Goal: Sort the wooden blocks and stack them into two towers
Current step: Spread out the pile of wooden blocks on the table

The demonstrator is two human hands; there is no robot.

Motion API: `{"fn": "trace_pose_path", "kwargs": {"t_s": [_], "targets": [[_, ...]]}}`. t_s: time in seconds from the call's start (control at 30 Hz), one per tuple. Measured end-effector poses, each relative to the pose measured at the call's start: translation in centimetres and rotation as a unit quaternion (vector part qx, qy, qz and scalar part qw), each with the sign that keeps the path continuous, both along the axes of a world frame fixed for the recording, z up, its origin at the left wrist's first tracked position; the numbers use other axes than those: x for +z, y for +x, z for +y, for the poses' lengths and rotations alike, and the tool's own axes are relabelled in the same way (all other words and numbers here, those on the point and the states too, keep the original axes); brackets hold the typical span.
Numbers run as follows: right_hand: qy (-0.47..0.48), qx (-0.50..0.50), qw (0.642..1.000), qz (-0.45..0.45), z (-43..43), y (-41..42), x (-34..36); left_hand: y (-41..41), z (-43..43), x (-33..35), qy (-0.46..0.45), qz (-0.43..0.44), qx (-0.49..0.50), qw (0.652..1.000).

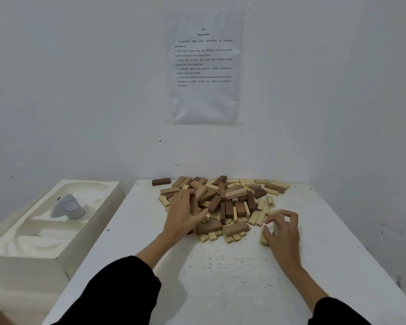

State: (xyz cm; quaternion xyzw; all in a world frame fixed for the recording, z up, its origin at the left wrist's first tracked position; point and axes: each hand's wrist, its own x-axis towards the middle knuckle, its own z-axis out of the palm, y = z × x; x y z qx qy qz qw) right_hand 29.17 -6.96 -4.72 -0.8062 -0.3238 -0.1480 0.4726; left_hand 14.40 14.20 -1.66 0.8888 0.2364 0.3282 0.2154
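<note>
Black sleeves (pixel 117 289) come in from the bottom of the head view, both forearms reaching up the white desk (pixel 220 282) to the pile of wooden blocks (pixel 223 202), which sits at the far end against the wall (pixel 80 90).

The left hand (pixel 185 214) lies over the pile's left flank, fingers stretched across the blocks and thumb out. Whether it has closed on one underneath, I cannot tell. The right hand (pixel 283 231) is off the pile's right edge with its fingers curled like a claw. It seems to pinch a pale block (pixel 264 239) at the thumb side, though blur softens it.

No tower is begun, so this looks like the sorting step: dark, mid and pale pieces are all jumbled. It would go best by dragging one shade at a time onto the bare desk near the body, one heap per side, rather than lifting blocks from the middle and letting others tumble. The left hand could steady the heap while the right draws pieces out. One dark block (pixel 161 181) lies apart at the back left, near the edge, and should be gathered early.

A printed sheet (pixel 203 66) hangs on the wall above. Left of the desk, a white box (pixel 14 252) holds a grey object (pixel 68 207).
</note>
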Motion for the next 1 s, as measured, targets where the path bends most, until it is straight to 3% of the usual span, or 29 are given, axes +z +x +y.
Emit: {"fn": "trace_pose_path", "kwargs": {"t_s": [0.23,0.33,0.47,0.53,0.6,0.67,0.8,1.0], "targets": [[-0.045,-0.003,0.996,0.071,0.9,1.0,0.0,6.6,1.3,2.9,0.057,0.106,0.017,0.993],[-0.065,0.023,0.992,0.102,0.7,1.6,0.1,6.4,1.2,2.6,0.031,0.118,0.043,0.992],[-0.294,0.023,0.954,0.046,-1.8,1.3,0.2,2.5,0.2,1.2,0.041,0.033,-0.005,0.999],[-0.347,0.018,0.937,-0.026,-3.0,0.8,-0.5,0.1,-0.3,-0.5,0.037,0.069,-0.045,0.996],[-0.306,0.023,0.947,-0.088,-3.3,0.4,-1.5,-1.5,-0.8,-2.5,0.040,0.138,-0.064,0.988],[-0.236,0.034,0.968,-0.077,-2.8,-0.1,-1.7,-2.1,-1.4,-4.0,0.053,0.169,-0.065,0.982],[-0.198,0.081,0.975,-0.067,-0.8,-1.0,-1.3,-1.2,-2.1,-4.4,0.058,0.162,-0.027,0.985],[-0.092,0.114,0.988,-0.052,2.0,-0.1,0.7,-1.2,-1.3,-3.8,0.094,0.157,-0.056,0.982]]}}
